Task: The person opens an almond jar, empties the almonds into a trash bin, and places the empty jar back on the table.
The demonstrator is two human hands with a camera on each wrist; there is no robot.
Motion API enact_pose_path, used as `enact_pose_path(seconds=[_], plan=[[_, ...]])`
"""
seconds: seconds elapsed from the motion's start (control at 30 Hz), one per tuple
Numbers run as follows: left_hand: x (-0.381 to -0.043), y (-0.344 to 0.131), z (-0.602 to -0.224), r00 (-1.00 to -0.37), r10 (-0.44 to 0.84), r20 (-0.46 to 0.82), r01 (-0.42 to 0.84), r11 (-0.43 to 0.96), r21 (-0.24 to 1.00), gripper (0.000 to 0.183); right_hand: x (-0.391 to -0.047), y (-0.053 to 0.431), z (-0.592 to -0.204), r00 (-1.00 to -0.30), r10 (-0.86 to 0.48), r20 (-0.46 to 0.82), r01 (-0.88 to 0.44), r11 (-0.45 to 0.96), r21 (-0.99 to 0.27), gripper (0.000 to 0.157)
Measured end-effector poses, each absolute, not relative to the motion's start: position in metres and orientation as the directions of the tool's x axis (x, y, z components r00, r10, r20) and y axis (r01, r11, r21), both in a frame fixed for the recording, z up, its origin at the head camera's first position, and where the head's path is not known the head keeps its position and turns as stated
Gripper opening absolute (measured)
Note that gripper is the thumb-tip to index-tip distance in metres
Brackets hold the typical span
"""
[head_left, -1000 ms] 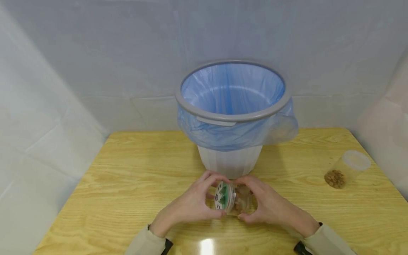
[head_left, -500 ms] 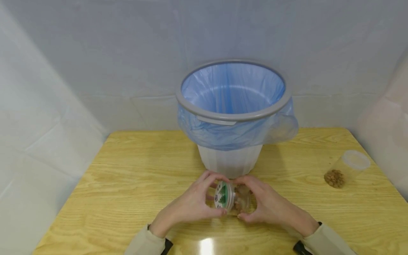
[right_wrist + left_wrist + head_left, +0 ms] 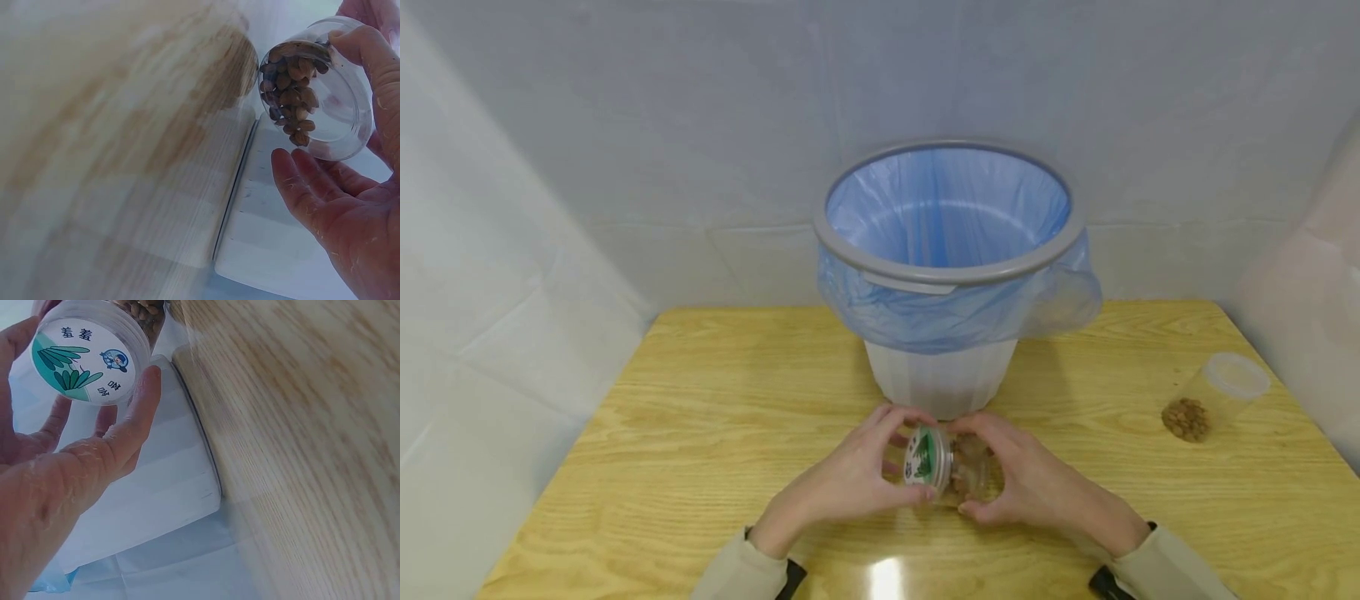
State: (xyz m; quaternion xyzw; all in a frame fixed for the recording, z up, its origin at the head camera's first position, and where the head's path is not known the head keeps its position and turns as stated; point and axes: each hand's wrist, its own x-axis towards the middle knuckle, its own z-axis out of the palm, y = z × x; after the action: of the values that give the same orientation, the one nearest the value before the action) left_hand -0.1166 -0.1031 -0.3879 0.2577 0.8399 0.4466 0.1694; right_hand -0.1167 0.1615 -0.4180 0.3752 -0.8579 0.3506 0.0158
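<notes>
A clear jar [image 3: 972, 468] of small brown nuts [image 3: 290, 94] lies tipped sideways between both hands, close over the table and in front of the bin. Its lid [image 3: 87, 359], printed with green leaves and characters on white, faces left. My left hand [image 3: 868, 471] grips the lid, thumb on the near edge and fingers on the far edge. My right hand [image 3: 1026, 479] holds the jar's body around its base end, thumb and fingers on opposite sides. In the right wrist view, the nuts are piled along the lower side of the jar.
A white bin [image 3: 940, 379] with a grey rim [image 3: 951, 275] and a blue liner bag [image 3: 925, 317] stands directly behind the hands. Another clear container [image 3: 1228, 404] with brown nuts at its bottom is on the wooden table [image 3: 722, 400] at the right. Pale sheets hang around the table.
The lid's printed picture has turned slightly, and my left thumb has shifted a little up along its rim. My right hand and the jar's body have stayed in place.
</notes>
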Motion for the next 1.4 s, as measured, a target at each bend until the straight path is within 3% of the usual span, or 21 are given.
enact_pose_path(seconds=[0.3, 0.53, 0.8, 1.4], plan=[[-0.1163, -0.1046, -0.3884, -0.811, 0.579, -0.088, 0.26, 0.491, 0.831, 0.074, -0.1159, 0.163, -0.4167, -0.728, -0.634, 0.262, -0.637, 0.482, -0.601, 0.078], [-0.1142, -0.1086, -0.3874, -0.805, 0.593, 0.012, 0.399, 0.527, 0.75, 0.08, -0.1159, 0.1635, -0.417, -0.745, -0.623, 0.237, -0.612, 0.499, -0.613, 0.076], [-0.1128, -0.1093, -0.3866, -0.751, 0.652, 0.098, 0.523, 0.498, 0.692, 0.087, -0.116, 0.1638, -0.4167, -0.763, -0.613, 0.203, -0.582, 0.517, -0.628, 0.075], [-0.1148, -0.1079, -0.3922, -0.695, 0.698, 0.171, 0.617, 0.457, 0.641, 0.086, -0.115, 0.1629, -0.4157, -0.764, -0.608, 0.215, -0.587, 0.518, -0.622, 0.076]])
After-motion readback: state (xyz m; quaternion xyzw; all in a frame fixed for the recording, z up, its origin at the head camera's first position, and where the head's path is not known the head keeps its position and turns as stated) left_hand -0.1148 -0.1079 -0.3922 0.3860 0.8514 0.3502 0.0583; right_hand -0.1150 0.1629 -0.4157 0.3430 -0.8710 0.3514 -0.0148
